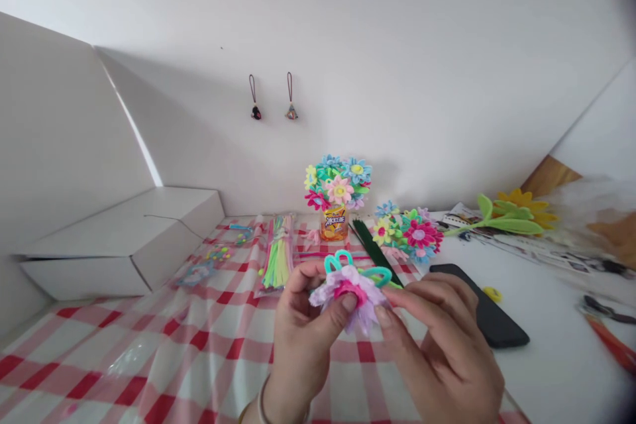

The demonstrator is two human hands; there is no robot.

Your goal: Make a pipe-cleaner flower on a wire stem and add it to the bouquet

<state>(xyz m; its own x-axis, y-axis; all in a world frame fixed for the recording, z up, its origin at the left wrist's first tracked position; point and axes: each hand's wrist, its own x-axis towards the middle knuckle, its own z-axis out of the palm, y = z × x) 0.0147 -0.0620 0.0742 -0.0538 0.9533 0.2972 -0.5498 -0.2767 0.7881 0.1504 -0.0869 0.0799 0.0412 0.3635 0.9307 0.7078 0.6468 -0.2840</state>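
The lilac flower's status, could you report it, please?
Left hand holding lilac flower; right hand at its edge; left thumb partly covering the pink centre.

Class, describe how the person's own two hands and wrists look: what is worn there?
The left hand is ungloved, with a narrow, pale band at its wrist. The right hand is also ungloved, with no ring showing. No sleeve is in view.
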